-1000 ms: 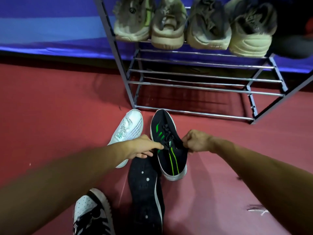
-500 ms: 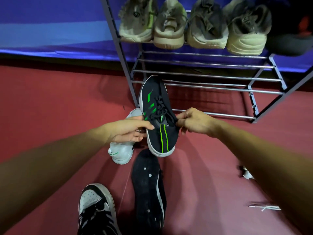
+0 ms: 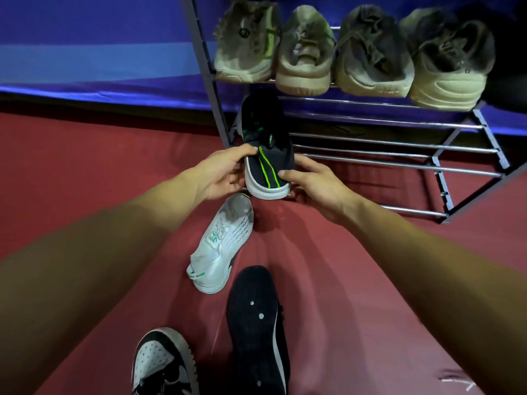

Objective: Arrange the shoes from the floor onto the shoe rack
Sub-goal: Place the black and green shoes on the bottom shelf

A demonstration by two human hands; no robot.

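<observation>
Head view: I see left hand (image 3: 225, 175) and right hand (image 3: 316, 183) clamped on heel of black-green shoe (image 3: 268, 143), toe pointing into shoe rack (image 3: 399, 143), left end, beneath top shelf. White shoe (image 3: 225, 240) on floor below.

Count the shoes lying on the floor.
3: white sneaker at centre, black shoe with its sole showing nearer the camera, black-and-white sneaker at the bottom edge. Others may lie out of view.
</observation>
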